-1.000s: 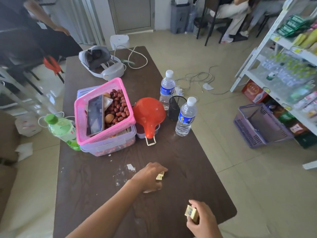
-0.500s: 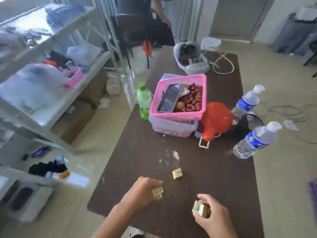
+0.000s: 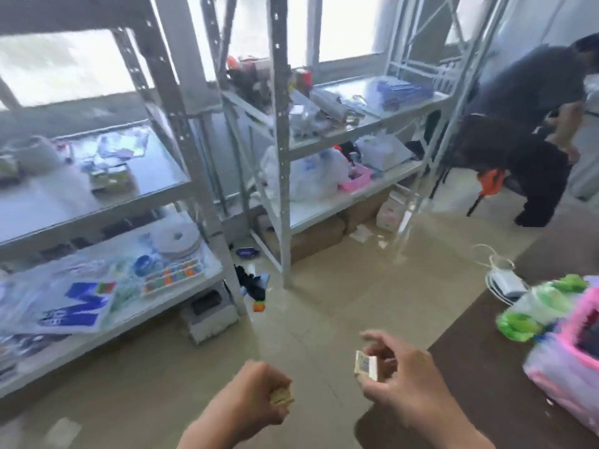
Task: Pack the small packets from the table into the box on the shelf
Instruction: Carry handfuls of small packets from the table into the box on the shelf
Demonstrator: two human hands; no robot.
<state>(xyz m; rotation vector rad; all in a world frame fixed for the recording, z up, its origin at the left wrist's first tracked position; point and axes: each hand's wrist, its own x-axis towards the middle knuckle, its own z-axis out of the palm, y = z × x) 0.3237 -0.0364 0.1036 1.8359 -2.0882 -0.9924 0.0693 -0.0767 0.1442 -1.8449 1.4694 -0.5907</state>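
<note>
My left hand (image 3: 256,401) is closed around a small beige packet (image 3: 281,396) that pokes out between the fingers, low in the frame above the floor. My right hand (image 3: 402,380) pinches a small stack of pale packets (image 3: 365,366) with a printed label, held just off the left edge of the dark brown table (image 3: 479,367). A small open box (image 3: 110,178) with yellowish contents sits on the middle board of the grey metal shelf (image 3: 97,192) at the left, blurred. Both hands are well short of that shelf.
A second metal shelf (image 3: 282,157) with bags and a pink basket (image 3: 355,181) stands behind. The pink basket on a clear tub (image 3: 580,348) and a green bottle (image 3: 534,306) sit on the table at right. Another person (image 3: 518,134) bends at the far right. Cardboard boxes lie under the shelves.
My view has swung left from the table to the shelves. Both hands lifted off the table with packets in them and now hang over the floor beside the table's edge.
</note>
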